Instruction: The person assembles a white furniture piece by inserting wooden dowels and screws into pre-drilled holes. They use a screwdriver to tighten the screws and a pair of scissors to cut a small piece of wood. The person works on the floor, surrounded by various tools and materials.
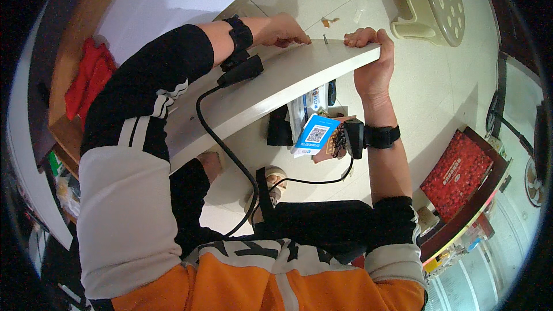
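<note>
A long white board [271,89] lies tilted across my lap, its far end pointing up and to the right. My right hand [371,63] grips that far end, fingers curled over the top edge. On the board's upper edge my left hand [283,30] rests with its fingers pinched together next to a small metal screw [325,39] that stands up from the edge. Both wrists carry black straps with small devices and cables.
A cream plastic stool [429,3] stands on the tiled floor beyond the board. Under the board lie a plastic bag, a blue card and small packets [314,129]. A red patterned box [461,173] sits on a low shelf at right. Red cloth [86,78] lies at left.
</note>
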The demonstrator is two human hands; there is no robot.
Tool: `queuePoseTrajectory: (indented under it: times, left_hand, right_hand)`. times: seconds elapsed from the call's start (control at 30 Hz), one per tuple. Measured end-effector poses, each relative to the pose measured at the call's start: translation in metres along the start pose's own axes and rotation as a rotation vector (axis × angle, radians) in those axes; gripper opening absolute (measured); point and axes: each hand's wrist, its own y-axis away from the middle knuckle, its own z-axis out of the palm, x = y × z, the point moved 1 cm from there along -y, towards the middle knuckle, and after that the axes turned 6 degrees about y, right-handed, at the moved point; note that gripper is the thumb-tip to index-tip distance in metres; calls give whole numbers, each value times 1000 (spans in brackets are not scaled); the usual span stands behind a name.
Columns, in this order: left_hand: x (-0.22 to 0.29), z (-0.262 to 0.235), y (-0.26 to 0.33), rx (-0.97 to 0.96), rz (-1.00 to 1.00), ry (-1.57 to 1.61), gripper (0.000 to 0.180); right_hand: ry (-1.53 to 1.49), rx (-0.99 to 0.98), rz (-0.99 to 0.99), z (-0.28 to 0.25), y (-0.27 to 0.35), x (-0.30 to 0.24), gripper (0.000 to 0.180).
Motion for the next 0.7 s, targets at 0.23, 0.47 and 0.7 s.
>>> queuePoseTrajectory:
  times: [0.23, 0.47, 0.7]
  left_hand:
    - [1, -2, 9, -139, 227, -38, 18]
    - [1, 6, 7, -2, 88, 158, 17]
    - [35, 19, 2, 120, 132, -57, 20]
  right_hand:
    - [-13, 17, 13, 1, 1, 0, 44]
    - [2, 7, 7, 1, 0, 0, 44]
    - [-28, -17, -2, -1, -1, 2, 44]
